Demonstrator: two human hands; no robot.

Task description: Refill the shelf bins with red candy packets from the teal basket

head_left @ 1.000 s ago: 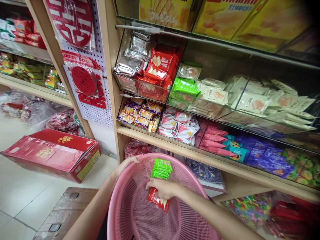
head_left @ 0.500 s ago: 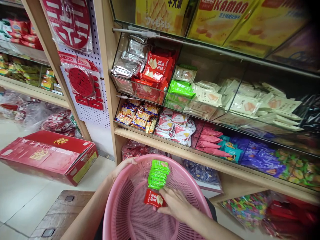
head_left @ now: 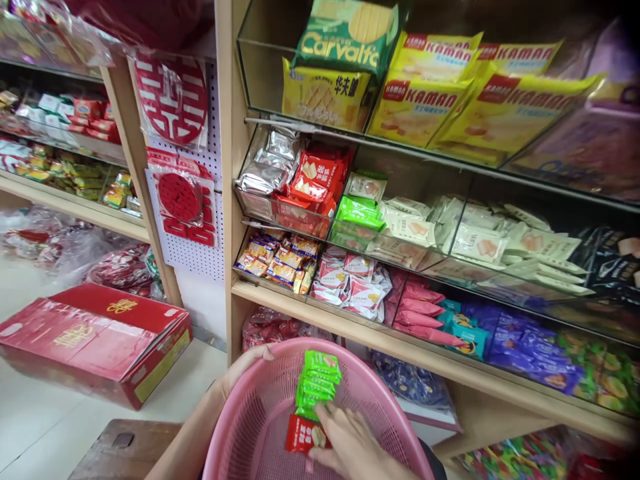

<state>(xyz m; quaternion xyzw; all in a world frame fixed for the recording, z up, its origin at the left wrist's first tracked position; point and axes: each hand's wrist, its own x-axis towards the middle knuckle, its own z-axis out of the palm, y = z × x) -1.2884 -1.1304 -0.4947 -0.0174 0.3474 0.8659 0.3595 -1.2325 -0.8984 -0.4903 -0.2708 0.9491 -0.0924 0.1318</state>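
Note:
A pink plastic basket (head_left: pixel 393 400) with mesh sides sits in front of me, below the shelves. My left hand (head_left: pixel 249 365) is closed over its left rim. Inside, several bright green snack packets (head_left: pixel 318 381) stand in an overlapping row against the far wall. Just nearer to me is a red snack packet (head_left: pixel 301 434) with a wafer picture and white lettering. My right hand (head_left: pixel 347 441) reaches into the basket with thumb and fingers around the right end of this red packet, partly covering it. The fingertips also come close to the lowest green packet.
Clear-fronted shelf bins hold red wafer packets (head_left: pixel 317 177), green packets (head_left: pixel 359 212), pale packets (head_left: pixel 415 230) and purple packets (head_left: pixel 530 347). Yellow biscuit bags (head_left: pixel 420 107) fill the shelf above. At left, a red carton (head_left: pixel 90 340) lies on the floor beside a wooden stool (head_left: pixel 125 453).
My view has tilted upward, showing more of the upper shelf, and the basket sits lower in the picture. My right hand stays at the red packet, its fingers slightly nearer the green row.

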